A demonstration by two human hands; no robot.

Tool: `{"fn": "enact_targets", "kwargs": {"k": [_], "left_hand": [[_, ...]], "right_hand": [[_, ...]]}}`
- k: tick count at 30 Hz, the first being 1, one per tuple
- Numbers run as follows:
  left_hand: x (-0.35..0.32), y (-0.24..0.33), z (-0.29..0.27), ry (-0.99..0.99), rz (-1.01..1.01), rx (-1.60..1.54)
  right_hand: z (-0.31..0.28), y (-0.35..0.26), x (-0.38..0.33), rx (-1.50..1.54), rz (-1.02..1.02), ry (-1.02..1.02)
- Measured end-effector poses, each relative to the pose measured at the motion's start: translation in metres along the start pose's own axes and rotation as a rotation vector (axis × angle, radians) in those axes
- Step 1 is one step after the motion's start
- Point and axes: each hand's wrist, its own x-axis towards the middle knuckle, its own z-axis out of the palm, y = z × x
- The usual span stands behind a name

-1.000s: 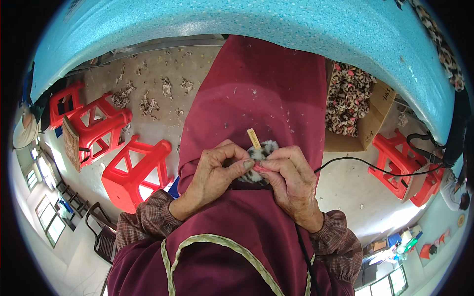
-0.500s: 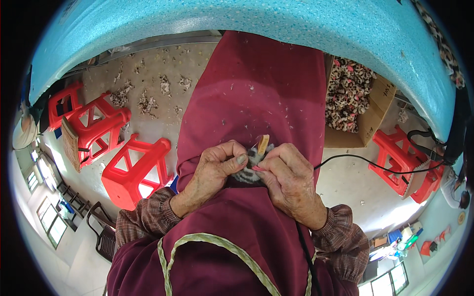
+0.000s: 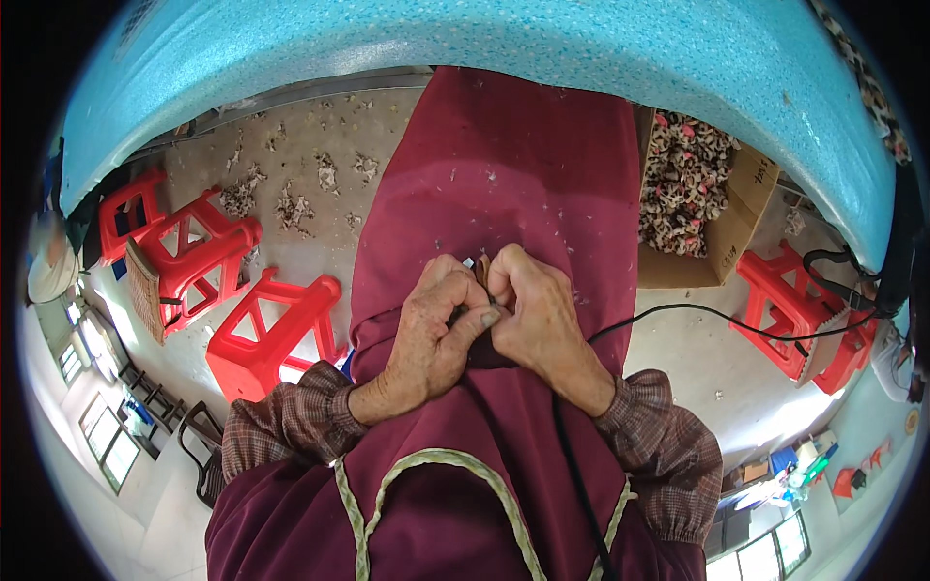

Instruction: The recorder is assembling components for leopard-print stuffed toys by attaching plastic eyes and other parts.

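Note:
Over my lap my left hand (image 3: 441,324) and my right hand (image 3: 536,308) press together, knuckle to knuckle, with fingers curled in. Between them they grip a small furry plush piece, almost wholly covered by the fingers now; half a second ago it showed grey and black with a pink bit. A narrow brown stick-like end (image 3: 483,268) pokes up between the two hands, its lower part hidden. Beneath them lies the dark red apron (image 3: 426,232), dotted with bits of fluff.
A blue speckled tabletop (image 3: 465,34) curves across the front. Right of the apron stands a cardboard box (image 3: 746,208) of spotted plush pieces (image 3: 688,184). Red stools (image 3: 262,339) stand on both sides. A black cable (image 3: 678,308) runs to the right; scraps (image 3: 291,208) litter the floor.
My hands have drawn together and the fingers have closed over the plush piece, hiding it. The right hand has moved left and turned its knuckles upward; less of the stick shows.

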Motion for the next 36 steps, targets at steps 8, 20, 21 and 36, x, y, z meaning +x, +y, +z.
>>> {"fn": "enact_targets", "kwargs": {"k": [8, 20, 21, 36], "left_hand": [[0.002, -0.020, -0.007, 0.058, -0.208, -0.355], [0.001, -0.015, -0.006, 0.008, -0.105, -0.221], [0.001, -0.016, -0.008, -0.015, -0.077, -0.168], [-0.006, -0.013, -0.013, -0.009, -0.474, -0.599]], "right_hand": [[-0.022, 0.024, -0.007, 0.809, 0.356, -0.220], [-0.001, 0.027, -0.003, 0.528, 0.374, -0.250], [0.001, 0.030, -0.003, 0.508, 0.365, -0.245], [-0.020, 0.011, -0.021, 0.367, 0.277, 0.127]]}}
